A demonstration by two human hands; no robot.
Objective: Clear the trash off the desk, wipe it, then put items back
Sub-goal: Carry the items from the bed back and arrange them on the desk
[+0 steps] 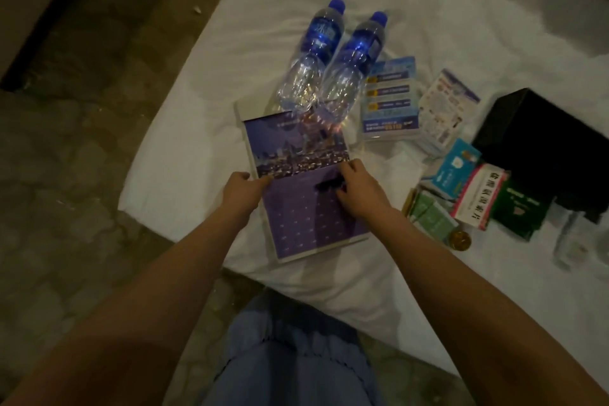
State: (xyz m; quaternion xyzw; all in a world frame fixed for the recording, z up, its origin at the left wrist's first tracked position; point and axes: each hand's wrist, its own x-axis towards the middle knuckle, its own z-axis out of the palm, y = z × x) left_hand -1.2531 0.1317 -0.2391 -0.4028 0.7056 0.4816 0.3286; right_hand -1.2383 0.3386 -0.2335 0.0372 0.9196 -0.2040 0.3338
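- We see no desk in this view; the desk's things lie spread on a white bedsheet [184, 128], so we judge they are parked here while the desk is cleared and wiped, and that putting them back is not finished
- Whether the trash is gone or the desk wiped, we cannot tell
- A purple booklet [296, 194] lies flat near the sheet's front edge, close to its front left corner
- Two water bottles [333, 59] with blue caps lie side by side just beyond the booklet, their bases resting on its far edge
- To the right of the bottles lie a blue leaflet [389, 99] and a white leaflet [445, 109], then small boxes [461, 188] and a black box [540, 142] toward the sheet's right side
- A gold coin [459, 240] sits near the front edge, just beside the small boxes
- Both arms reach forward over the front edge, bare to the elbow
- The left hand [242, 193] is at the booklet's left edge, fingers curled and pinching that edge
- The right hand [359, 186] rests on the booklet's cover, fingers bent around a small dark object [329, 184] too blurred for us to name
- We judge the booklet is about to be lifted or has just been set down; we cannot say which
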